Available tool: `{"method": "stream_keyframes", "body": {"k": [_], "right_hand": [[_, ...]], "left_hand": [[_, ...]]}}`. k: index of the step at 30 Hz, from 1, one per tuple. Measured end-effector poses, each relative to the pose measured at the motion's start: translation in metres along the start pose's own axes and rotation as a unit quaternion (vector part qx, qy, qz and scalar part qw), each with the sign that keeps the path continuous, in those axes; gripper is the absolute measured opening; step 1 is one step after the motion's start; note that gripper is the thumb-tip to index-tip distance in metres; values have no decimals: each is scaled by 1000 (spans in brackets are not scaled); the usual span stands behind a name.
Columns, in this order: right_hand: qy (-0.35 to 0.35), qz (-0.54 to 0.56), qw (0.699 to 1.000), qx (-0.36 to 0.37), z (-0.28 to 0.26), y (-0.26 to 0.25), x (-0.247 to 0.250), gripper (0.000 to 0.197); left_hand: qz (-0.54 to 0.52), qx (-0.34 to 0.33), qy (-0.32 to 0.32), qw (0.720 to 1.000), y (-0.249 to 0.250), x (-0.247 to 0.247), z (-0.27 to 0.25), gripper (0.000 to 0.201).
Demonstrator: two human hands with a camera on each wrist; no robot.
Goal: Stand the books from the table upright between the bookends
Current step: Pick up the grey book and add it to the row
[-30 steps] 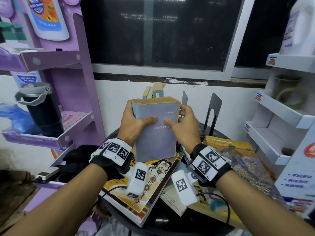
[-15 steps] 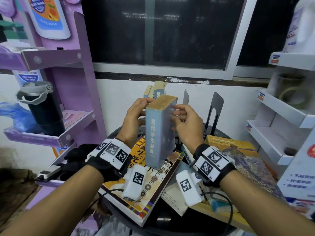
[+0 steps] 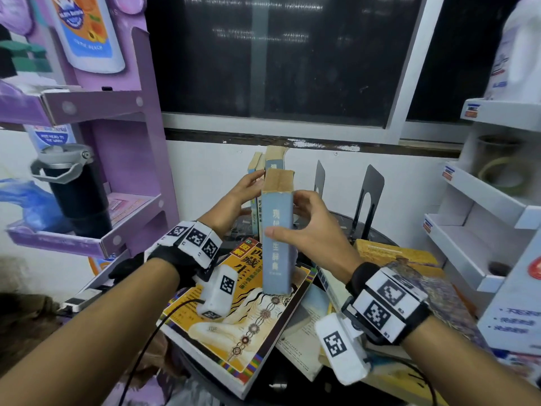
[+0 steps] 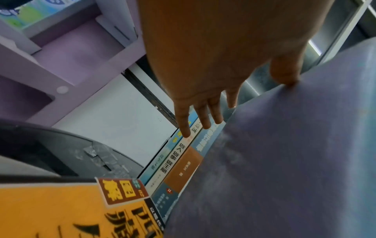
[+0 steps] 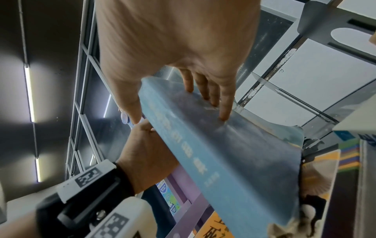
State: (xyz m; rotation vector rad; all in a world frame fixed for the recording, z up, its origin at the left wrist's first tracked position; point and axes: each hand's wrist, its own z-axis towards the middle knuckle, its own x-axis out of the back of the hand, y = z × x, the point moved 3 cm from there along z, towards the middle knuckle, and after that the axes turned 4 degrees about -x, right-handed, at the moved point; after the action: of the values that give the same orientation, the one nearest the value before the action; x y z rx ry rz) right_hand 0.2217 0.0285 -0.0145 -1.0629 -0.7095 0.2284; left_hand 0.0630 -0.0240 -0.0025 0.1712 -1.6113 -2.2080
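Observation:
A thick blue-grey book point(image 3: 277, 244) stands upright in the air with its spine toward me, over a yellow book point(image 3: 243, 315) lying on the table. My right hand point(image 3: 306, 222) pinches it, thumb on the spine and fingers flat on the right cover point(image 5: 254, 153). My left hand point(image 3: 244, 190) reaches past it with straight fingers point(image 4: 184, 122) on the spines of the standing books point(image 4: 177, 161), thumb touching the held book's left cover point(image 4: 284, 161). Two black bookends point(image 3: 367, 194) stand to the right of the row, behind my right hand.
More books lie flat on the round black table point(image 3: 281, 386), with a patterned one point(image 3: 415, 271) at right. A purple shelf unit point(image 3: 123, 177) with a black flask point(image 3: 74, 197) stands left. White shelves point(image 3: 483, 218) stand right. Wall and window lie behind.
The blue-grey book turned from cover-facing to spine-facing and moved back toward the standing row. My left hand left its cover and reached to the standing books.

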Motion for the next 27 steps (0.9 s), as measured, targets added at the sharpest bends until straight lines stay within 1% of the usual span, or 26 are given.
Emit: {"method": "stream_keyframes", "body": {"k": [2, 3, 6, 7, 10, 12, 16, 19, 20, 24, 25, 27], "right_hand": [[19, -3, 1000, -5, 0, -3, 1, 86], [33, -5, 999, -6, -1, -6, 3, 85], [72, -26, 997, -4, -1, -9, 8, 71], [82, -34, 996, -2, 0, -10, 10, 65], [117, -71, 990, 15, 3, -10, 17, 51], [127, -110, 985, 22, 6, -11, 20, 52], [133, -138, 981, 14, 4, -16, 26, 63], [126, -179, 976, -1, 6, -20, 30, 59], [116, -195, 974, -9, 8, -21, 31, 58], [81, -233, 968, -35, 14, -24, 32, 58], [78, -239, 967, -38, 15, -24, 33, 57], [79, -242, 966, -41, 16, -24, 33, 50]], "left_hand": [[16, 0, -16, 1000, 2, -2, 3, 49], [24, -2, -25, 999, 3, -4, 4, 47], [12, -6, -41, 999, 8, -12, 7, 29], [8, -4, -40, 999, 8, -13, 10, 28], [-22, -1, -22, 1000, 6, -14, 17, 43], [-43, 2, -14, 999, 4, -14, 20, 47], [-61, 0, -25, 998, 0, -21, 25, 28], [-62, 3, -8, 998, -3, -23, 26, 22], [-63, 3, -4, 998, -2, -24, 26, 25], [-72, 5, 8, 997, -1, -26, 26, 55], [-69, 6, 9, 998, -1, -26, 26, 58], [-69, 9, 13, 997, -3, -26, 26, 54]]}}
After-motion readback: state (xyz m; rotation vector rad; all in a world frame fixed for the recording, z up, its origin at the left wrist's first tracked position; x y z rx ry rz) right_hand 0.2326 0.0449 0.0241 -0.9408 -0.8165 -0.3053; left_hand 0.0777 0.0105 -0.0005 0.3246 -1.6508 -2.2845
